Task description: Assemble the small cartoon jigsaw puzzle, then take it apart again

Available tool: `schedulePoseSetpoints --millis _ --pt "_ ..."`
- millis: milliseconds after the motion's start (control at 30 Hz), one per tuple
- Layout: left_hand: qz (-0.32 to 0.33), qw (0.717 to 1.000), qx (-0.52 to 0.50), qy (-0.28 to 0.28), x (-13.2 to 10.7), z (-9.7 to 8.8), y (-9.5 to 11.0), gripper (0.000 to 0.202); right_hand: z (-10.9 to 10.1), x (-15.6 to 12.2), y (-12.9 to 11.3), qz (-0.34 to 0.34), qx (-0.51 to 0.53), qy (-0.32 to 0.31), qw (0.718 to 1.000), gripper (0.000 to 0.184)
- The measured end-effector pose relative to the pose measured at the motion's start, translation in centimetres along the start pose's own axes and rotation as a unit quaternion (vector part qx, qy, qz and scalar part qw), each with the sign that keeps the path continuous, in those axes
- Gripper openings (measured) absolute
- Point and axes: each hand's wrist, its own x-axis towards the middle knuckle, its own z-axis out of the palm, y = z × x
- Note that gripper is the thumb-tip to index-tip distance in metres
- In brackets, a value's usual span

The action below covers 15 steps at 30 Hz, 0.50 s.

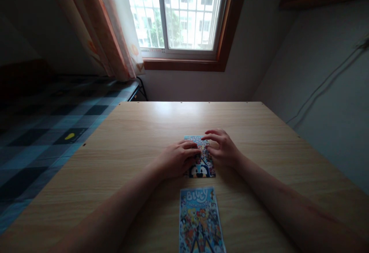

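Note:
A colourful cartoon picture point(200, 171) lies flat on the wooden table, with a blue dog's face at its near end. My left hand point(180, 157) rests over its left side, fingers stretched out and covering part of it. At the right edge of the picture is my right hand point(224, 148), its fingers bent and apart, the fingertips over the upper right part. I see nothing held in either hand. Closer to me lies a larger printed sheet point(200, 218) with the title "Bluey" and many cartoon figures; its lower end is cut off by the frame.
The light wooden table point(138, 130) fills the middle. To the left is a bed with a checked cover point(60, 118). Behind the table are a barred window point(190, 15) and an orange curtain point(98, 19). A cable point(323, 84) runs down the right wall.

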Motion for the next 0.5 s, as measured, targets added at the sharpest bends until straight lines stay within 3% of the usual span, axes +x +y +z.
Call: schedulePoseSetpoints --millis 233,500 --pt "-0.006 1.000 -0.006 0.001 0.06 0.11 -0.04 0.034 0.52 -0.11 0.30 0.034 -0.035 -0.092 0.995 0.049" --pt "-0.026 1.000 -0.013 -0.005 0.15 -0.31 0.10 0.021 0.67 0.04 0.61 0.058 -0.020 -0.115 0.992 0.053"
